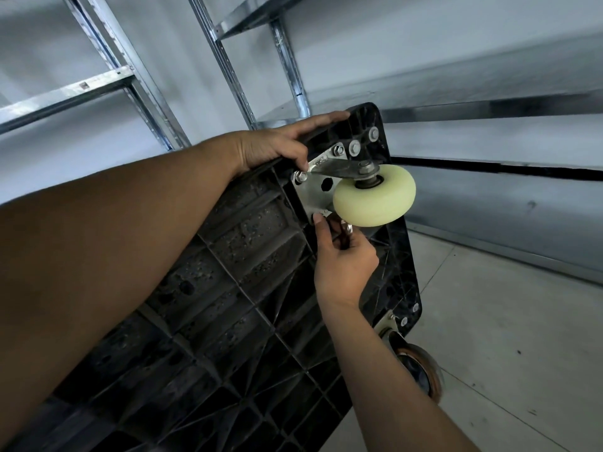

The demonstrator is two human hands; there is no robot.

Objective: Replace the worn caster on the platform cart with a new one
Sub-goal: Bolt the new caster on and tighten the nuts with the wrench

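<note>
On cart [228,256] edge, left hand [277,148] beside caster [375,195].

Arms outstretched, left grip [274,148] and right grip [346,256] both clasping.

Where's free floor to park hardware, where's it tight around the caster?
Free: bare floor right of the cart, between its edge and the wall base. Crowded: the mounting plate beside the cream wheel, left hand gripping the cart edge above it, right hand holding a metal part below.
</note>
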